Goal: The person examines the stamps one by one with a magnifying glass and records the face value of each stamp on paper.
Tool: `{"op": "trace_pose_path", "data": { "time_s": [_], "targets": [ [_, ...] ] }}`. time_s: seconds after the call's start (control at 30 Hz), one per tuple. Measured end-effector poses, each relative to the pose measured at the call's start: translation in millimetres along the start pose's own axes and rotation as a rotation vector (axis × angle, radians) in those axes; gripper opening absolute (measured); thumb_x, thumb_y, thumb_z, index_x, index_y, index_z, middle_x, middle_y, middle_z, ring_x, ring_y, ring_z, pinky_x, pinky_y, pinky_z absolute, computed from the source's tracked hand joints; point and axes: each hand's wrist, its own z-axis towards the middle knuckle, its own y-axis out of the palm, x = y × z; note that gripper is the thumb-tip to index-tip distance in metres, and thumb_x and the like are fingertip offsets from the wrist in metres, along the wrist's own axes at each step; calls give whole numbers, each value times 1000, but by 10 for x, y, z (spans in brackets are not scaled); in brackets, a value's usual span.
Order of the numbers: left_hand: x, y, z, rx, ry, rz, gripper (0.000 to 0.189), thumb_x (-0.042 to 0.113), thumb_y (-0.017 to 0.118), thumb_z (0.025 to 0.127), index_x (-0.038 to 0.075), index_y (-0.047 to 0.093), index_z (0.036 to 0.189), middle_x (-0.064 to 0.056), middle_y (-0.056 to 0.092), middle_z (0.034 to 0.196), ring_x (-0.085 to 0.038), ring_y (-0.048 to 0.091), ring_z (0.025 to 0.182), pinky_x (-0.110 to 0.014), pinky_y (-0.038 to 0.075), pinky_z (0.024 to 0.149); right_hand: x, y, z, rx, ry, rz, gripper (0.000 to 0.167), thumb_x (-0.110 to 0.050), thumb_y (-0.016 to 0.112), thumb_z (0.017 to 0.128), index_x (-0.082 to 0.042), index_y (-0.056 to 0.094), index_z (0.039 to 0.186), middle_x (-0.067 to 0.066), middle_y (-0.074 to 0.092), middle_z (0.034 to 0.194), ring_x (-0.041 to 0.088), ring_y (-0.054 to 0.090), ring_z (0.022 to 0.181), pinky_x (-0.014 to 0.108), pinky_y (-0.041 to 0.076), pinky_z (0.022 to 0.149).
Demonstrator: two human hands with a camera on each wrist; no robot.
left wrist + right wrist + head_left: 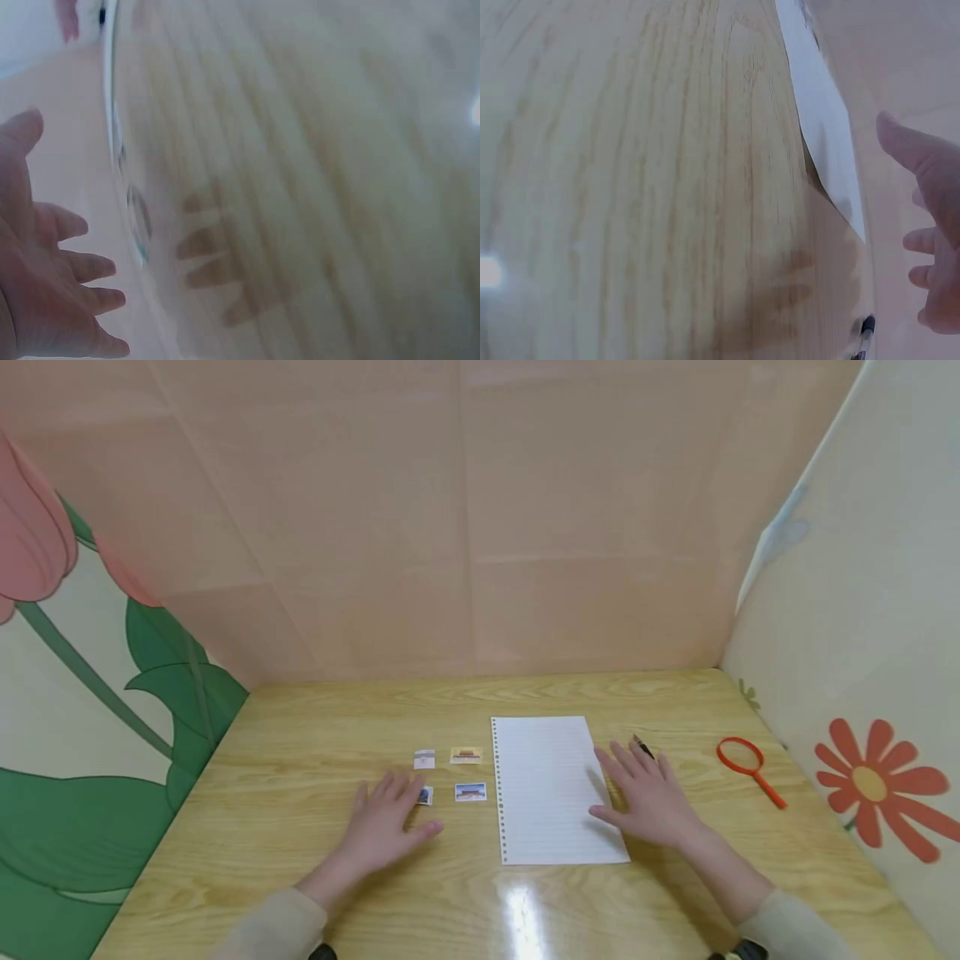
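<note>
My left hand (381, 831) is spread, palm down, at the left of the small stamp-like pictures, and its fingers partly cover a dark blue one (426, 796). Beside that lies a stamp with a building under a blue sky (470, 792); behind them are a pale stamp (424, 759) and a yellowish one (466, 756). A lined loose-leaf sheet (551, 789), punched along its left edge, lies to their right. Over the sheet's right edge, my right hand (648, 800) has its fingers spread and holds nothing. Just past its fingertips is a dark pen (642, 746), partly hidden.
An orange-red magnifying glass (750, 770) lies at the right of the wooden table (300, 735). A pinkish panel (465, 527) stands at the back, with flower-printed panels at both sides. Light glares off the table's front.
</note>
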Motion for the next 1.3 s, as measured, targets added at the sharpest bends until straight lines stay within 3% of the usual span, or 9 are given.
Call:
{"op": "trace_pose_path", "data": {
  "time_s": [0.23,0.43,0.73,1.03,1.3],
  "targets": [
    [256,49,6,35,131,-70,77,60,61,90,6,51,143,-18,48,146,-42,39,136,-67,20,110,115,6,-21,118,-47,56,83,-43,80,79,-2,47,144,29,49,141,52,37,132,69,23,105],
    [446,90,49,65,223,-184,68,48,68,89,5,54,140,-19,52,142,-41,46,131,-61,33,108,190,-92,-65,225,-93,146,75,-29,83,77,5,52,137,30,55,132,55,45,120,68,31,98],
    [699,163,121,77,247,-331,64,44,74,86,9,59,137,-11,55,141,-30,49,130,-48,39,107,353,-231,-107,240,-69,223,71,-22,82,80,3,51,139,27,56,133,55,44,122,70,33,96],
    [859,305,125,50,265,-335,61,44,74,87,12,60,137,-5,55,141,-25,49,130,-43,38,109,515,-252,-124,274,-29,279,68,-18,81,81,6,52,138,29,56,131,52,47,119,69,34,94],
    [905,429,184,83,287,-346,67,41,77,85,12,55,141,-5,56,141,-25,51,128,-43,37,110,623,-190,-174,281,6,283,65,-16,80,84,4,52,139,28,58,130,51,49,116,66,36,91]
  ]
}}
